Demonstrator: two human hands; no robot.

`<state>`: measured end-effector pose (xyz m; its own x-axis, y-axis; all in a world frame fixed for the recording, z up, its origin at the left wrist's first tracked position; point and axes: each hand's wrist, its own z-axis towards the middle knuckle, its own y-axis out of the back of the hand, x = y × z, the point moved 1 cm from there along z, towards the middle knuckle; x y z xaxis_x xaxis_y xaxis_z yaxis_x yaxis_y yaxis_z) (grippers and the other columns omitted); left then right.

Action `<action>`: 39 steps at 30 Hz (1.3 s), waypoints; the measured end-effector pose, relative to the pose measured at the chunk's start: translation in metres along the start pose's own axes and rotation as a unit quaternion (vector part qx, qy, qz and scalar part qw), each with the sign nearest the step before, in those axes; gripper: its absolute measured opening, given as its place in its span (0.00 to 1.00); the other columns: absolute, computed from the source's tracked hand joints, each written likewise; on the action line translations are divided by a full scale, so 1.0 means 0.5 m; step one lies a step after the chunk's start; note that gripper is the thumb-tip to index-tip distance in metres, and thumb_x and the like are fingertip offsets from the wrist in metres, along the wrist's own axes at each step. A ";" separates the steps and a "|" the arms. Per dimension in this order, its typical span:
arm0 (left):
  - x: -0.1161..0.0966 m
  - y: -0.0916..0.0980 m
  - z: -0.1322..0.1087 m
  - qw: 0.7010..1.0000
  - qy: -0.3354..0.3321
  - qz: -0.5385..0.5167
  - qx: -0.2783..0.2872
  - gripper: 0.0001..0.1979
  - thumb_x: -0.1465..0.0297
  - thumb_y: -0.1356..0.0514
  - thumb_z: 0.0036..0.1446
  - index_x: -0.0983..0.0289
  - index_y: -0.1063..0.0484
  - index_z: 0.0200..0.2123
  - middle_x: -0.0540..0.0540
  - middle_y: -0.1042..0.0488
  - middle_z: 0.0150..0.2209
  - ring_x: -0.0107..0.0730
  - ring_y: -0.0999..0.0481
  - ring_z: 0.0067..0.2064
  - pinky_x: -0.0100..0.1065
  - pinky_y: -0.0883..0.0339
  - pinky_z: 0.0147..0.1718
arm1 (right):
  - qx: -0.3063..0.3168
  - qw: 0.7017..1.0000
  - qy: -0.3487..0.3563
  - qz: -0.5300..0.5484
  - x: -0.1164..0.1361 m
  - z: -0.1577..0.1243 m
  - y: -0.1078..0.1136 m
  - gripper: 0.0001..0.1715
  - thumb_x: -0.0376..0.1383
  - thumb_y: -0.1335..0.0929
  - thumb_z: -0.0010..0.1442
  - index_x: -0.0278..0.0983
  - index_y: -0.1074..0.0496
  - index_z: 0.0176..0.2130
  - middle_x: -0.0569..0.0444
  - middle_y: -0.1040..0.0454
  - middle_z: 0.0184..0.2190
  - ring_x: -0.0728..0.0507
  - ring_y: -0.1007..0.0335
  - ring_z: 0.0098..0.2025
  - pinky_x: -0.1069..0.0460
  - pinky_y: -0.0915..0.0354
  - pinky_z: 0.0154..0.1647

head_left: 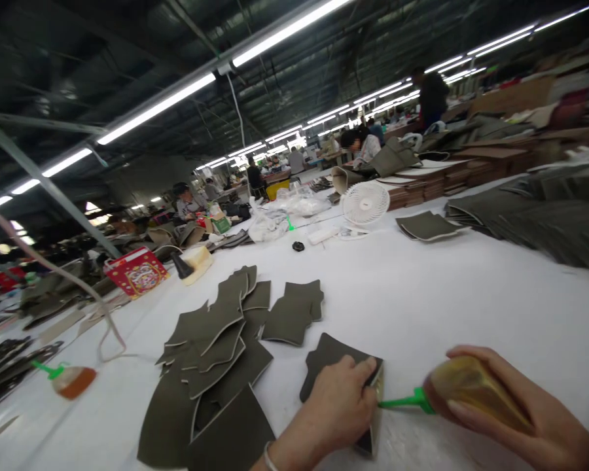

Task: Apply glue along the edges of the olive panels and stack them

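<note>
Two hands: both bare, low in view, over a white table [491, 294].
Left hand [341, 399]: pressed on a dark olive piece [326, 350], fingers at its right edge; can't tell if it also pinches it. Pale wristband [269, 456].
Right hand [540, 412]: wrapped round a squeeze bottle [476, 392], amber-brown, tilted, nozzle leftward.
Green nozzle [407, 400]: tip at the olive piece's right edge, just beside left fingers; contact unclear.
Olive heap [216, 353]: overlapping pieces, pale edges, left of left hand.
Small group [294, 313]: overlapping pieces beyond left hand, just right of heap.
Second bottle [73, 381]: on table, far left, green nozzle, orange-brown contents.
Red box [137, 270]: patterned, beyond heap, left.
White fan [366, 203]: far side of table, round grille.
Plastic bags [267, 222]: clear-white, left of fan.
Dark stacks [544, 209]: right side, blurred.
Co-workers: several, background, under tube lights [289, 33].
</note>
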<state>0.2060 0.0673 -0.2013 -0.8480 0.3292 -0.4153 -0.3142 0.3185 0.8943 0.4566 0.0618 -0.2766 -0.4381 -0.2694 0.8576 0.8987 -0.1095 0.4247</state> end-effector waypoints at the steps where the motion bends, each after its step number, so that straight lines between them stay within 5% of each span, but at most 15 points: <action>1: -0.002 0.000 0.000 1.000 0.003 -0.004 -0.001 0.27 0.69 0.54 0.60 0.57 0.37 0.63 0.59 0.26 0.46 0.46 0.24 0.48 0.44 0.31 0.50 | 0.018 1.000 -0.020 0.010 0.025 -0.002 0.011 0.31 0.55 0.28 0.53 0.46 0.37 0.50 0.55 0.22 0.38 0.37 0.23 0.37 0.48 0.27 0.36; 7: -0.007 0.003 0.006 0.999 0.024 -0.016 0.026 0.28 0.71 0.54 0.60 0.59 0.38 0.64 0.58 0.26 0.46 0.41 0.24 0.48 0.38 0.33 0.50 | 0.074 0.993 -0.069 0.064 0.102 -0.009 0.032 0.29 0.53 0.28 0.56 0.44 0.40 0.50 0.58 0.28 0.34 0.42 0.29 0.34 0.49 0.33 0.36; 15: 0.000 -0.006 0.013 0.999 0.015 -0.022 0.023 0.28 0.71 0.54 0.61 0.60 0.38 0.64 0.57 0.26 0.47 0.40 0.25 0.50 0.36 0.35 0.51 | 0.060 0.990 -0.083 0.099 0.103 -0.014 0.032 0.30 0.51 0.27 0.55 0.43 0.40 0.49 0.59 0.30 0.34 0.43 0.32 0.35 0.50 0.37 0.36; 21: -0.002 -0.006 0.012 0.999 0.022 -0.009 0.025 0.28 0.71 0.54 0.61 0.61 0.38 0.64 0.58 0.26 0.45 0.42 0.24 0.48 0.39 0.34 0.49 | 0.116 0.980 -0.086 0.135 0.110 -0.029 0.026 0.29 0.50 0.27 0.56 0.43 0.40 0.49 0.60 0.32 0.33 0.44 0.34 0.32 0.51 0.37 0.33; 28: -0.002 -0.008 0.013 0.999 0.018 -0.014 0.023 0.27 0.70 0.54 0.61 0.60 0.38 0.64 0.58 0.26 0.46 0.42 0.25 0.49 0.38 0.35 0.50 | 0.009 0.994 -0.081 0.076 0.093 -0.014 0.029 0.30 0.51 0.26 0.55 0.44 0.39 0.50 0.59 0.31 0.37 0.42 0.32 0.37 0.48 0.36 0.40; 35: -0.004 -0.008 0.010 0.999 0.027 0.000 0.029 0.28 0.70 0.55 0.62 0.60 0.39 0.64 0.57 0.27 0.45 0.41 0.24 0.48 0.37 0.34 0.47 | 0.112 0.982 -0.079 0.130 0.112 -0.043 0.020 0.28 0.50 0.27 0.55 0.43 0.39 0.49 0.59 0.31 0.33 0.43 0.32 0.32 0.51 0.36 0.33; 39: -0.005 -0.007 0.008 0.999 0.028 -0.006 0.026 0.28 0.69 0.55 0.62 0.60 0.40 0.65 0.57 0.27 0.46 0.41 0.25 0.48 0.38 0.35 0.48 | 0.071 0.988 -0.086 0.111 0.111 -0.047 0.021 0.29 0.50 0.27 0.55 0.44 0.40 0.49 0.58 0.30 0.34 0.43 0.32 0.34 0.50 0.36 0.35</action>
<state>0.2108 0.0687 -0.2042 -0.8671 0.2756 -0.4150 -0.3034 0.3687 0.8786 0.4424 0.0233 -0.2314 -0.2395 -0.1043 0.9653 0.9661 0.0725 0.2476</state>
